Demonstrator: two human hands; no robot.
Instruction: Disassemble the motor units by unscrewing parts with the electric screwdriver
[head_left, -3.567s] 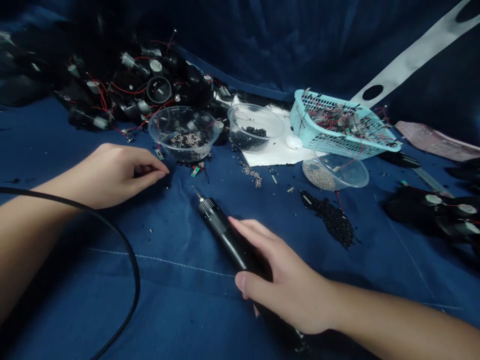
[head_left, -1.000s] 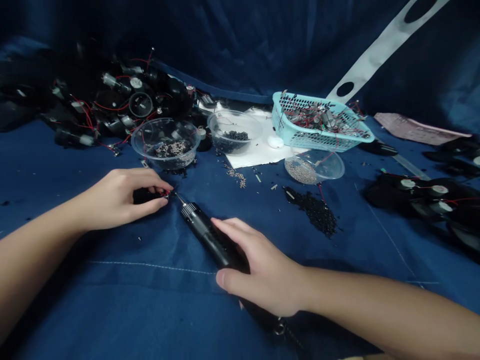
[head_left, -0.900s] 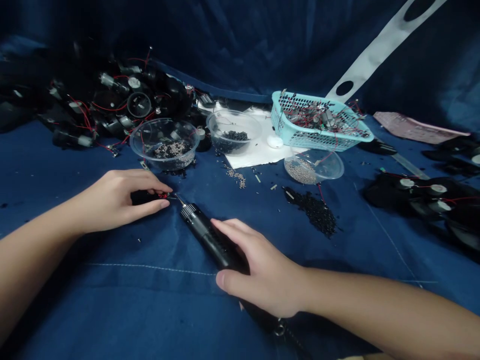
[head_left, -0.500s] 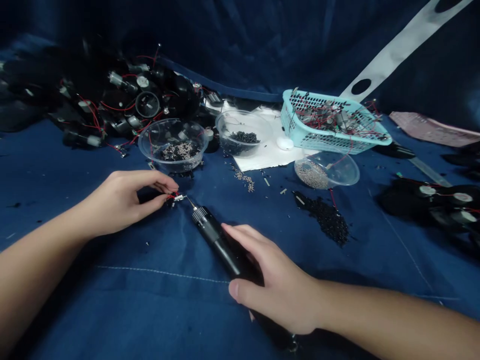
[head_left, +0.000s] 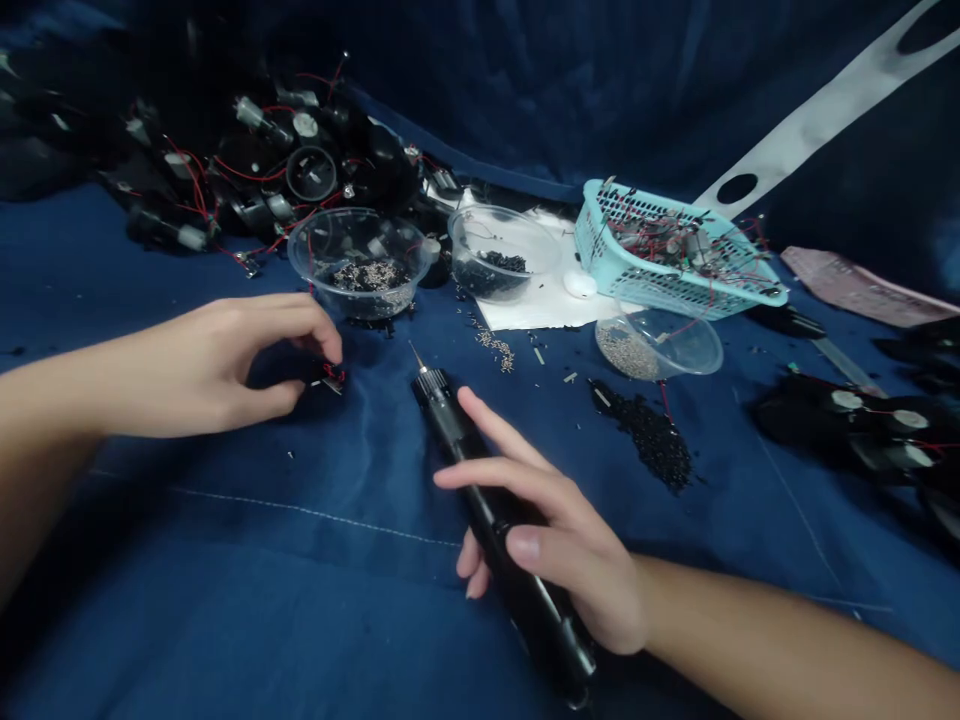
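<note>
My left hand [head_left: 217,365] rests on the blue cloth [head_left: 315,600], curled around a small black part with red wires [head_left: 330,376]; thumb and fingers pinch it. A black electric screwdriver [head_left: 487,520] lies slanted on the cloth, its bit pointing up-left and clear of the part. Over its body hovers my right hand [head_left: 547,525], fingers stretched and loosely touching it, with the thumb along the right side.
Two clear bowls hold small screws [head_left: 364,262] and black bits [head_left: 501,262]. A third tipped bowl [head_left: 660,345] lies by a heap of black bits [head_left: 652,440]. A turquoise basket [head_left: 675,262] holds wired motors. Black motor parts are piled at back left [head_left: 247,170] and at right [head_left: 862,425].
The screwdriver bit has drawn back from the part in my left hand and swung right. My right hand has loosened, fingers now spread over the tool. My left hand shifted slightly left.
</note>
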